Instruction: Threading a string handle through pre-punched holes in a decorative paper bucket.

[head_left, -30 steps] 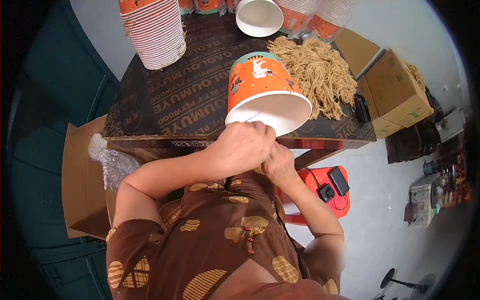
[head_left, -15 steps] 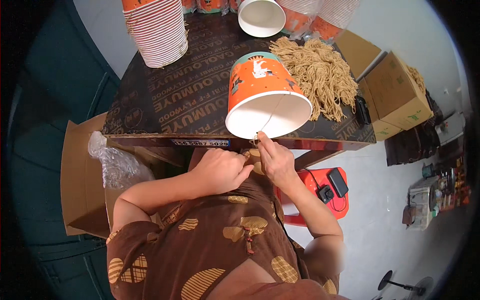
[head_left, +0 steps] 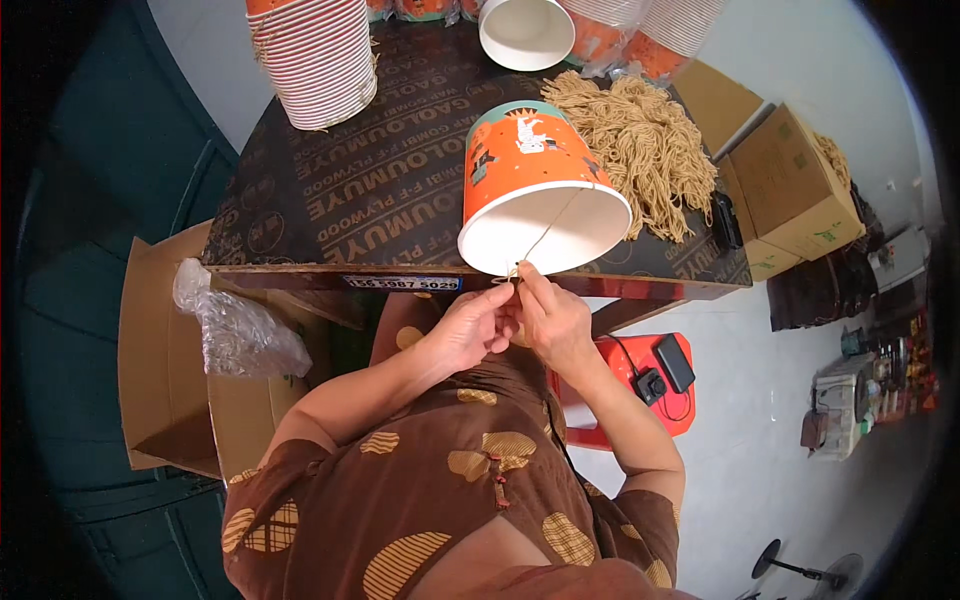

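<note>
An orange paper bucket [head_left: 530, 160] with a white inside lies on its side at the table's near edge, its mouth toward me. A thin tan string [head_left: 553, 228] runs across the mouth from the far rim to the near rim. At that near rim my right hand [head_left: 553, 322] pinches the string where it forms a small loop. My left hand [head_left: 476, 325] meets it there, thumb and fingers closed on the string's loop. The exact fingertip grip is partly hidden.
The dark plywood table [head_left: 400, 150] carries a stack of nested buckets [head_left: 318, 65], a white-lined bucket [head_left: 526, 34] and a heap of tan strings [head_left: 645, 150]. Cardboard boxes stand at left [head_left: 165, 350] and right [head_left: 795, 185]. A red stool [head_left: 625, 375] holds small black devices.
My left hand has moved right and up to the string beside my right hand. The bucket has shifted slightly to the right in view.
</note>
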A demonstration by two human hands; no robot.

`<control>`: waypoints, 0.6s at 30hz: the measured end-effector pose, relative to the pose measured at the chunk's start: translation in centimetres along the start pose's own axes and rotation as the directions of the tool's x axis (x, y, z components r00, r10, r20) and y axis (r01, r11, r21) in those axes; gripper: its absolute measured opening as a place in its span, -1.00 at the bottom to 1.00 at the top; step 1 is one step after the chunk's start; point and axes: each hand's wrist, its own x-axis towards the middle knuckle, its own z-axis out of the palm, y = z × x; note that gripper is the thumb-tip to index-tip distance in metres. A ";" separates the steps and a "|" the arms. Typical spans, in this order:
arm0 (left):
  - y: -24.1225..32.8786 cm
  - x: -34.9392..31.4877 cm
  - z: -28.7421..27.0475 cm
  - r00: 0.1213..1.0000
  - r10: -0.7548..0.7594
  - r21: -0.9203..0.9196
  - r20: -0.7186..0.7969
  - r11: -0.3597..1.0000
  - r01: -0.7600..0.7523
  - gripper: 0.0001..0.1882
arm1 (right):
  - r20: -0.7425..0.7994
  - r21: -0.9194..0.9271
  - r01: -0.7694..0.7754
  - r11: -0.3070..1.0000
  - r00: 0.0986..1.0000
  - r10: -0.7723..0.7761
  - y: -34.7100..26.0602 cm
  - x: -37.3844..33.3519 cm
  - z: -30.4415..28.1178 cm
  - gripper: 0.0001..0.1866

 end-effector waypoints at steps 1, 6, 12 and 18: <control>0.0 0.1 0.1 0.997 0.058 -0.007 -0.057 0.998 -0.059 -0.76 | -0.013 -0.004 -0.001 1.000 1.000 0.001 -0.1 0.0 0.0 -0.73; -0.1 -0.8 0.9 0.910 0.332 0.127 -0.248 0.942 -0.309 -0.86 | 0.029 0.023 -0.034 0.999 0.999 0.034 -0.4 0.2 -0.4 -0.70; -0.7 -1.5 1.1 0.668 0.744 0.590 -0.016 0.546 -0.594 -0.91 | 0.010 0.026 -0.027 0.999 1.000 0.027 -0.3 0.3 -0.3 -0.72; 2.6 -0.6 6.1 0.375 0.804 0.778 0.462 -0.164 -0.607 -0.86 | 0.005 0.062 -0.015 0.998 1.000 0.015 0.3 -1.3 0.9 -0.70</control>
